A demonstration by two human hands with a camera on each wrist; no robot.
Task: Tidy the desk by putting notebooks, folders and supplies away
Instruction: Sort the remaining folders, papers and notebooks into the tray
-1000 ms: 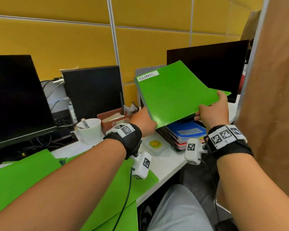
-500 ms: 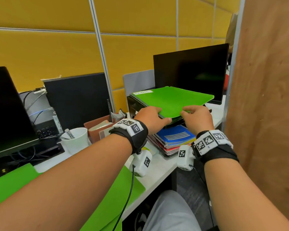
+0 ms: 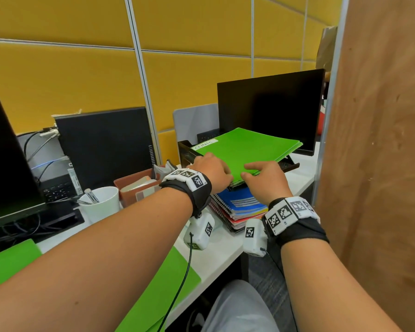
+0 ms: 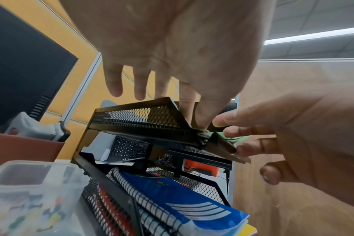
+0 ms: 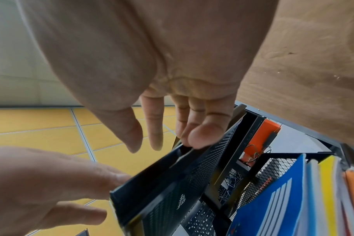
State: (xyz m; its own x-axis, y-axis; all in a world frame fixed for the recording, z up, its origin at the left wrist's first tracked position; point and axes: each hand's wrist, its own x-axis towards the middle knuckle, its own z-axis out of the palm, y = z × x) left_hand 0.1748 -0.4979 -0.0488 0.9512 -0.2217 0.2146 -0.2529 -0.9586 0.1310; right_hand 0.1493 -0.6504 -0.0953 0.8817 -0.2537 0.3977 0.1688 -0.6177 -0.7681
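The fingers (image 3: 252, 167) of the right hand (image 3: 265, 180) were stretched out straight and lay on top of the green folder (image 3: 247, 149) in the head view. The left hand (image 3: 212, 171) rested flat on the near edge of the same folder, and its fingers looked loose, not curled around anything. The folder lay in the top shelf of a black mesh tray (image 3: 188, 152), with a white label at its back corner. Under it sat a pile of notebooks (image 3: 240, 207) with a blue one on top. A white mug (image 3: 101, 204) with pens stood well to the left on the desk (image 3: 216, 257).

In the left wrist view, the left hand (image 4: 172, 47) had its fingers (image 4: 113, 83) spread and straight above the tray (image 4: 135, 118). The right hand (image 4: 305, 135) came in from the side, fingers straight. The blue notebook (image 4: 184, 201) lay in the shelf below.

In the right wrist view, the right hand (image 5: 152, 63) was held open, its fingertips touching the top of the tray (image 5: 172, 183). The left hand (image 5: 40, 183) lay flat beside it. The notebooks (image 5: 283, 199) showed low on the right.
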